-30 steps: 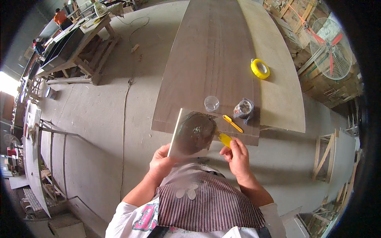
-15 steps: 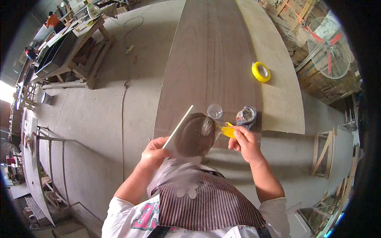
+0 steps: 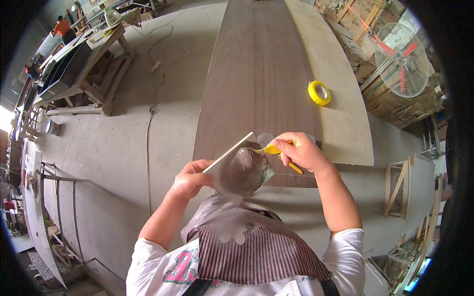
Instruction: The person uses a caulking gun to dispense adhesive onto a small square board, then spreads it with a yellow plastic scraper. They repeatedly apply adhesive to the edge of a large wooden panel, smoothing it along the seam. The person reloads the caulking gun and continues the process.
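My left hand (image 3: 190,178) is closed on one side of a small pale-edged board (image 3: 228,152), held tilted above the near end of the table. Brown putty (image 3: 241,170) is spread over the board's face, with a lighter streaked mound near the top. In my right hand (image 3: 302,150) is a yellow putty knife (image 3: 270,148), its tip at the mound. Just below that hand shows a slim yellow-and-black tool (image 3: 292,166), perhaps a utility knife; whether it touches the hand I cannot tell. A clear plastic cup (image 3: 265,138) stands partly hidden behind the board.
A long brown wood-grain panel (image 3: 256,74) lies ahead, with a pale sheet (image 3: 340,118) along its right. A yellow tape roll (image 3: 319,93) rests at their border. Right stands a large fan (image 3: 402,59); far left, a wooden workbench (image 3: 94,91) and a person in orange (image 3: 61,27).
My right hand has moved up and left, bringing the putty knife over the mound and covering the can behind it. The board has tilted and shifted slightly right.
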Motion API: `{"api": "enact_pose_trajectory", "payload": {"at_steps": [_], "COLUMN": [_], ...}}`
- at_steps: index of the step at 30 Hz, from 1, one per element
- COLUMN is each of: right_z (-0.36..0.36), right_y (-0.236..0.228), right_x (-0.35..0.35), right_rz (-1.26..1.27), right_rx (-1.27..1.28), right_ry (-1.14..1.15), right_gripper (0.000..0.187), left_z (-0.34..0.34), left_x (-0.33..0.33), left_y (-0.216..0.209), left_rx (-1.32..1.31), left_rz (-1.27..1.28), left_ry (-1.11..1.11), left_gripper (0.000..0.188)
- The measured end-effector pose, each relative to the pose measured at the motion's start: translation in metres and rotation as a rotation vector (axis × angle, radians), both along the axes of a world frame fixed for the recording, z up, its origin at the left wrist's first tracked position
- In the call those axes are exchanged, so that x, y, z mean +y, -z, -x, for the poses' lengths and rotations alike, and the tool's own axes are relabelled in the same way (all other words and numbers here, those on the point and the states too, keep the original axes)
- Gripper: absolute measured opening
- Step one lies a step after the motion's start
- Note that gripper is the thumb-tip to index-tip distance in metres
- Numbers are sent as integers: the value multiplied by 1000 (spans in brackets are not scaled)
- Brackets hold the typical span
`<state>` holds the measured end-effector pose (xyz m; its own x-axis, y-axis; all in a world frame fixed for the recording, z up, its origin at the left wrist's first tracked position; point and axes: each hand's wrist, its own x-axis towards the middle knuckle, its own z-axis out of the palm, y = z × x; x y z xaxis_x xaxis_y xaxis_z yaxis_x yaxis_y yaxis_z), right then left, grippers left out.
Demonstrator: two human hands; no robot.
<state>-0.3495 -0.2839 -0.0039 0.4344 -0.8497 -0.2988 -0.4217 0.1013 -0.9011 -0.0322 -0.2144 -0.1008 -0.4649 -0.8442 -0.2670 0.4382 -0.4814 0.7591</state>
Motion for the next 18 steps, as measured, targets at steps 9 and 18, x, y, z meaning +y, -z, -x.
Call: {"api": "enact_pose_trajectory", "payload": {"at_steps": [9,18], "right_z": [-54,-55], "right_y": [-37,-32], "right_x": [36,77], "right_rz": [523,810], "right_rx": [503,496], "right_ry": [-364,-175], "right_gripper": [19,38], "left_z": [20,23], "left_x": [-3,19], "left_y": [5,16], "left_rx": [-65,295], "left_rz": [-147,-222], "left_ry": [-96,-350], "left_gripper": [37,42]}}
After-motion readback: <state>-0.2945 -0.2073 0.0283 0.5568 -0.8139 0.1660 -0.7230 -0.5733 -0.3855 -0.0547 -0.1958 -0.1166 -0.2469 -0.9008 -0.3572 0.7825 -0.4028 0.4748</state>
